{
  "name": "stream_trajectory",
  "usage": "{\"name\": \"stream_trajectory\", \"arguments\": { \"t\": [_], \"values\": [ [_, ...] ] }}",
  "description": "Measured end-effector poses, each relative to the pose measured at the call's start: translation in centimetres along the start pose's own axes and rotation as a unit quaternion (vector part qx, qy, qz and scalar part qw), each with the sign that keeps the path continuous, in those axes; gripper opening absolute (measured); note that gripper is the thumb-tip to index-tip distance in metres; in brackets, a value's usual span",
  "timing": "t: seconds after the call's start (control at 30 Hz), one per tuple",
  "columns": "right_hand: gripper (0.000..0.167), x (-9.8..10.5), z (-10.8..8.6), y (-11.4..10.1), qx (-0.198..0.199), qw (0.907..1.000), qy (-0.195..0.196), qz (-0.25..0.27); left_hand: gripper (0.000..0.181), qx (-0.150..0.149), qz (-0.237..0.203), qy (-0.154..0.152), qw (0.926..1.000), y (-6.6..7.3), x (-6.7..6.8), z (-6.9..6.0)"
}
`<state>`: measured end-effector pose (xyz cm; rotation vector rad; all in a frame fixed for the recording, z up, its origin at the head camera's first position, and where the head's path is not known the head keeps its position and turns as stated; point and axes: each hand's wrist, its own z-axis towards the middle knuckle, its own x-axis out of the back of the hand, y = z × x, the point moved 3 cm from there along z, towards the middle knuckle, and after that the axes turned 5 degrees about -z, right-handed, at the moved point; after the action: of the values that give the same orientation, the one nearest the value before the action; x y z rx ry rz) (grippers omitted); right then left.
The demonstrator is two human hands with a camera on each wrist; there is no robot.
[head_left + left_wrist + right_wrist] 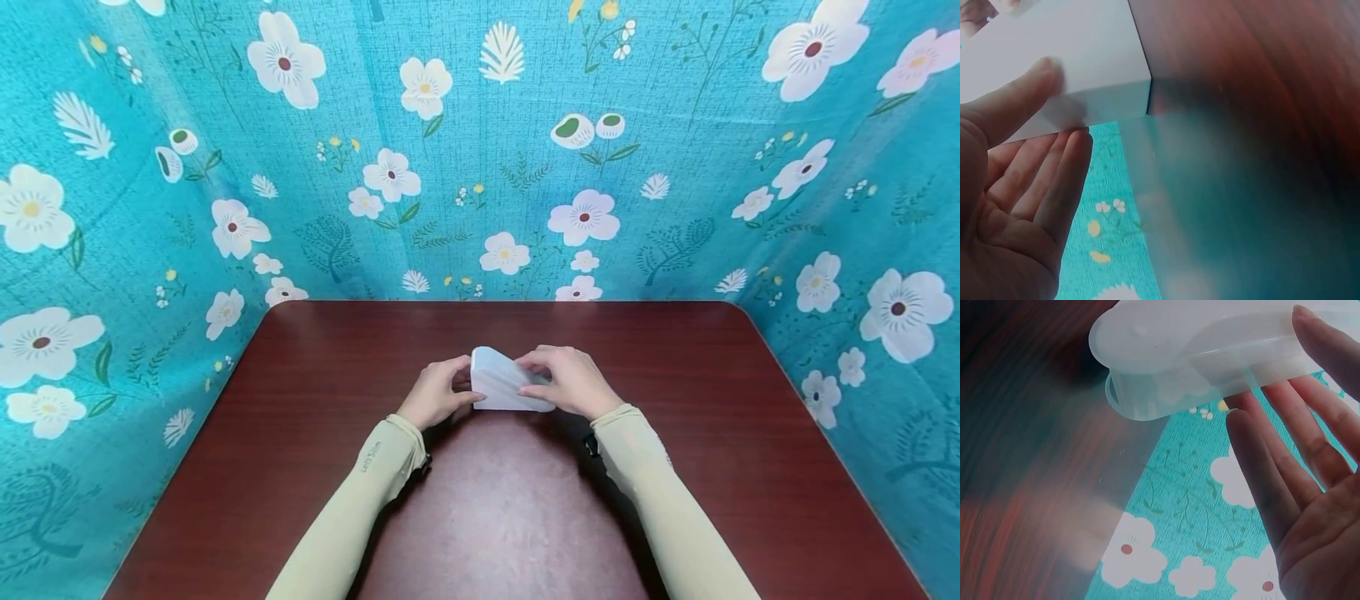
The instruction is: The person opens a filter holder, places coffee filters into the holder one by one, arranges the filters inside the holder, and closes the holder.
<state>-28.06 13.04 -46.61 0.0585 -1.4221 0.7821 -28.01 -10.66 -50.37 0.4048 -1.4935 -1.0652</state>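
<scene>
A whitish, partly see-through plastic container (498, 383) stands on the dark red-brown table, its top edge sloping down to the right. At its left end my left hand (438, 392) grips it, thumb on the near face and fingers behind. My right hand (566, 379) holds the lower right end between thumb and fingers. In the left wrist view, the container (1097, 56) has a straight, square-cornered end, with the left thumb (1029, 90) pressed on it. The right wrist view shows a rounded, rimmed, translucent end of the container (1147, 356). Its exact kind is unclear.
The table (300, 433) has rounded far corners. A turquoise cloth (465, 92) with white flowers hangs behind it and along both sides. Both forearms wear pale sleeves (337, 517), with a dark strap at each wrist.
</scene>
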Motion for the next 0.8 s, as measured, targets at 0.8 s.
{"name": "stream_trajectory", "arguments": {
  "t": [0.8],
  "values": [
    [0.049,0.9,0.6,1.4,-0.017,0.9998,0.009,-0.009,0.035,-0.002,0.015,0.005,0.9999,0.6,-0.7,1.9]
  ]
}}
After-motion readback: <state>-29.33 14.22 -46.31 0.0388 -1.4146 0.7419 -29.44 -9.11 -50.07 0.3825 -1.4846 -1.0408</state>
